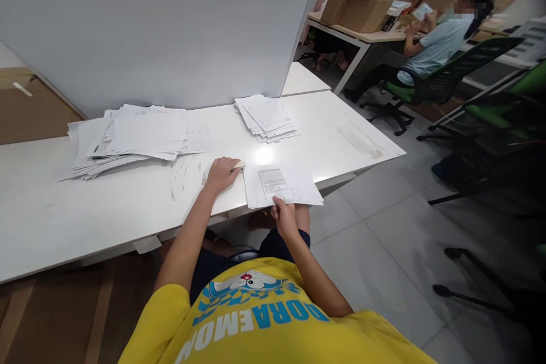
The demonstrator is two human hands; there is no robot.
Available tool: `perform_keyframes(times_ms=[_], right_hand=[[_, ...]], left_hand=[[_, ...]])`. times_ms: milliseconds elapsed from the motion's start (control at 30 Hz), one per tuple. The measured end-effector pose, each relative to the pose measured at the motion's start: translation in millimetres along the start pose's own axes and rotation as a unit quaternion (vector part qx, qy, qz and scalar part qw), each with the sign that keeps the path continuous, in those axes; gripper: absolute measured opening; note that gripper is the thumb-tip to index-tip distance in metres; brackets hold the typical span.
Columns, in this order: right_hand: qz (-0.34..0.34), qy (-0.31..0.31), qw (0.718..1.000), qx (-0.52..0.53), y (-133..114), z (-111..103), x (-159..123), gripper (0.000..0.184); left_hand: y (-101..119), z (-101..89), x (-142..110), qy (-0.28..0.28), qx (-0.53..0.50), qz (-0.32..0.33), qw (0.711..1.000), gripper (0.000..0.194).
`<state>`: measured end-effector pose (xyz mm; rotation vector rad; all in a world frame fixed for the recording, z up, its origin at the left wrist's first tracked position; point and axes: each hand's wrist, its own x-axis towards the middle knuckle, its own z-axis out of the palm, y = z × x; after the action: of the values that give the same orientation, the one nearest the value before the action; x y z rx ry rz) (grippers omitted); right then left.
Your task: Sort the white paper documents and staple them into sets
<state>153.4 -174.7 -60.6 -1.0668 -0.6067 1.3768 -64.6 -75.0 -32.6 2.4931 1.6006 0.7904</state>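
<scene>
A: Hands?
B: Right hand point(285, 216) pinches printed sheets point(279, 183) at their six o'clock — sheets at the near edge of the desk point(119, 205). Left hand point(222, 174), at their nine, grips a small pale object point(239, 165).
A: Stacks?
B: Large stack point(143, 133) at their ten o'clock — small stack point(268, 118), twelve.

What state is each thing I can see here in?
Small pale object: partly hidden
Left hand: holding the small pale object
Table: smudged
Printed papers: jutting past the table edge
Right hand: pinching the printed papers
Larger paper pile: untidy, edges uneven
Smaller paper pile: loosely stacked
Cardboard boxes: stacked
Office chair: occupied
</scene>
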Motion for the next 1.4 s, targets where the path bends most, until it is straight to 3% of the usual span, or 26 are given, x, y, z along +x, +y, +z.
perform_keyframes(times_ms=[133, 267, 467, 633, 867, 1067, 1200, 1400], right_hand=[[-0.029, 0.046, 0.999, 0.000, 11.3, -12.1, -11.8, 0.022], [-0.013, 0.010, 1.000, -0.006, 15.8, -18.3, -14.4, 0.028], [0.025, -0.038, 0.999, -0.015, 14.5, -7.7, -12.0, 0.033], [0.010, -0.044, 0.999, -0.016, 11.0, 1.9, -8.0, 0.036], [-0.014, -0.001, 1.000, -0.016, 13.7, 7.3, -4.3, 0.033], [-0.095, 0.050, 0.994, 0.026, 19.2, 5.3, -8.8, 0.031], [-0.070, 0.011, 0.997, 0.003, 28.1, 3.5, -5.6, 0.036], [-0.052, 0.062, 0.996, -0.027, 37.8, 3.9, -2.8, 0.039]], left_hand=[[-0.5, 0.6, 0.7, 0.004, 0.000, 0.007, 1.000, 0.031], [-0.8, 1.0, 0.2, 0.009, -0.011, 0.027, 1.000, 0.031], [-3.7, 2.0, -0.6, 0.018, -0.016, 0.045, 0.999, 0.034], [-3.9, 4.0, -1.4, 0.035, -0.025, 0.051, 0.998, 0.040], [-0.3, 4.1, -4.8, 0.010, -0.026, 0.032, 0.999, 0.041], [-1.4, 4.6, -4.4, 0.010, -0.035, 0.024, 0.999, 0.043], [-2.0, 2.6, -3.1, 0.014, -0.052, 0.020, 0.998, 0.043], [-2.5, -1.0, -2.4, 0.013, -0.064, 0.011, 0.998, 0.041]])
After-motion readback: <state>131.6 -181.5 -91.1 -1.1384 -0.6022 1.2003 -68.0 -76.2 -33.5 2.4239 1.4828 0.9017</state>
